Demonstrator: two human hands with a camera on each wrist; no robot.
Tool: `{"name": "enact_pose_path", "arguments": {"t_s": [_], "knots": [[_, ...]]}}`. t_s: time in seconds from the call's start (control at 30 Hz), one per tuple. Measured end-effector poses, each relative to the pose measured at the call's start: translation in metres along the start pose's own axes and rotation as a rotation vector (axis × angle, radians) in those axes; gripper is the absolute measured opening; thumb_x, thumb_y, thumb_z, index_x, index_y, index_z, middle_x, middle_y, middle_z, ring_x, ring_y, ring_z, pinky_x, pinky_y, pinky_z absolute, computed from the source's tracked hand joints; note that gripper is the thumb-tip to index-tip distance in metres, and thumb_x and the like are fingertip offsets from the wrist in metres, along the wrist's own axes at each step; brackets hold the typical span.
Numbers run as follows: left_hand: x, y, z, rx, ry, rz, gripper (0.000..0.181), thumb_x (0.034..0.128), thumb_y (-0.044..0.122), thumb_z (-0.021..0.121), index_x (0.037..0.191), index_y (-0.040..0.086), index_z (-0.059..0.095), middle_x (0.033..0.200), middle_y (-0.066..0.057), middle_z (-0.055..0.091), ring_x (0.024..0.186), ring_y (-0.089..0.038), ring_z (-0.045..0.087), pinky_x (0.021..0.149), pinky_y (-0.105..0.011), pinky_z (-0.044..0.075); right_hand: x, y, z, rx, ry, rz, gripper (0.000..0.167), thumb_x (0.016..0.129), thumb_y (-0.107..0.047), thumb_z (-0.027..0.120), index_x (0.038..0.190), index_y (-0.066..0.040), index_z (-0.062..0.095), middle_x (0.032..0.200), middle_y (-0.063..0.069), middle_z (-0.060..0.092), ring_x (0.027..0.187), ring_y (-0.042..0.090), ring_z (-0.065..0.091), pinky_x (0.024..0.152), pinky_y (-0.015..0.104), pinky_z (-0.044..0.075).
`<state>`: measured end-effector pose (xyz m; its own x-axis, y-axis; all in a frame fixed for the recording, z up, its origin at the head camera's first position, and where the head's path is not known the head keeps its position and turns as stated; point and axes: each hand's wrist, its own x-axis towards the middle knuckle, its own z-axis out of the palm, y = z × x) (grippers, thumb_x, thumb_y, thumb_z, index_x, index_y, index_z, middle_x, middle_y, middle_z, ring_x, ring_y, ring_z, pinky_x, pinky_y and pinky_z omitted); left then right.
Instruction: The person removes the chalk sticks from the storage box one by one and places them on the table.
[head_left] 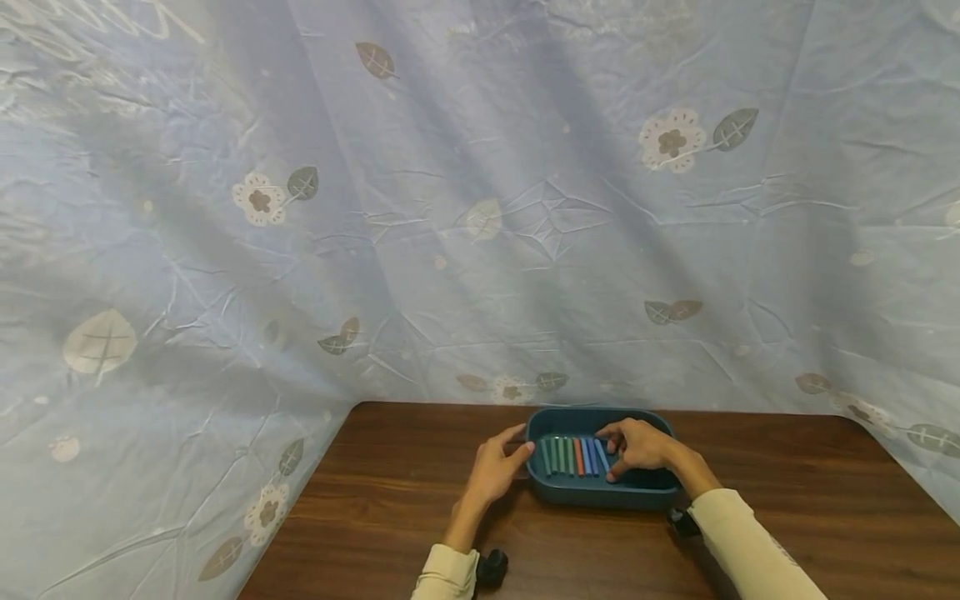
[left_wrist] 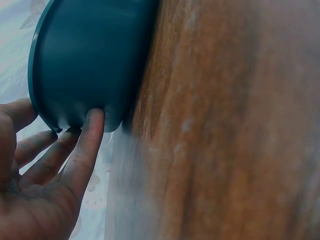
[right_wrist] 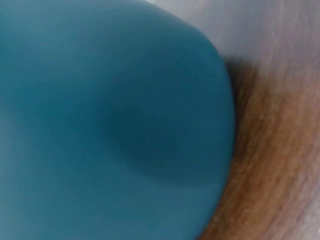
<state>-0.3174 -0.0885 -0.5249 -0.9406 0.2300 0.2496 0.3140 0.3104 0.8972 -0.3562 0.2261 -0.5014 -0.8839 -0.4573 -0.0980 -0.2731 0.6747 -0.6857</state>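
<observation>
Head view: touching teal tray (head_left: pixel 600 497) near far edge of bench (head_left: pixel 405 483) with spread left hand (head_left: pixel 492 473). Pinching rightmost blue stick (head_left: pixel 602 457) with right hand (head_left: pixel 643 446).

Left fingers (left_wrist: pixel 84 155) extended, right fingers (head_left: pixel 617 429) curled.

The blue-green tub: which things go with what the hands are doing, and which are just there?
Part of the job:
tub
row of coloured sticks inside
left hand, touching the tub's side
right hand, at the end blue stick

Just there:
brown table underneath
flowery cloth behind
black gadgets at the wrists
</observation>
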Motion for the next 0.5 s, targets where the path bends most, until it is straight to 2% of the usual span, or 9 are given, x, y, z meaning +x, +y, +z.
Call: {"name": "enact_pose_path", "arguments": {"t_s": [0.2, 0.43, 0.5], "knots": [[0.0015, 0.0003, 0.0013, -0.022, 0.003, 0.0, 0.048, 0.1057, 0.022, 0.069, 0.147, 0.0, 0.062, 0.13, -0.026, 0.073, 0.113, -0.036, 0.077, 0.08, -0.035, 0.069, -0.0005, 0.0004, -0.0023, -0.017, -0.004, -0.025, 0.078, 0.075, -0.016, 0.097, 0.143, 0.004, 0.063, 0.102, 0.008, 0.063, 0.086, 0.019, 0.057, 0.068, 0.027, 0.047], [0.0001, 0.0021, 0.0033, 0.1, 0.055, 0.008, 0.048, 0.1034, 0.028, 0.072, 0.144, 0.003, 0.067, 0.127, -0.019, 0.078, 0.109, -0.029, 0.078, 0.092, -0.041, 0.066, -0.001, -0.0009, -0.005, 0.004, -0.004, -0.085, 0.08, 0.078, -0.019, 0.096, 0.145, 0.006, 0.06, 0.106, 0.009, 0.065, 0.086, 0.018, 0.059, 0.068, 0.025, 0.051], [-0.0002, 0.0022, 0.0034, 0.099, 0.058, 0.003, 0.048, 0.1037, 0.028, 0.072, 0.144, 0.003, 0.066, 0.126, -0.018, 0.078, 0.109, -0.029, 0.078, 0.093, -0.043, 0.066, -0.0011, -0.004, -0.0066, 0.01, 0.002, -0.093, 0.081, 0.079, -0.02, 0.096, 0.146, 0.005, 0.059, 0.108, 0.009, 0.065, 0.088, 0.018, 0.06, 0.07, 0.025, 0.052]]}}
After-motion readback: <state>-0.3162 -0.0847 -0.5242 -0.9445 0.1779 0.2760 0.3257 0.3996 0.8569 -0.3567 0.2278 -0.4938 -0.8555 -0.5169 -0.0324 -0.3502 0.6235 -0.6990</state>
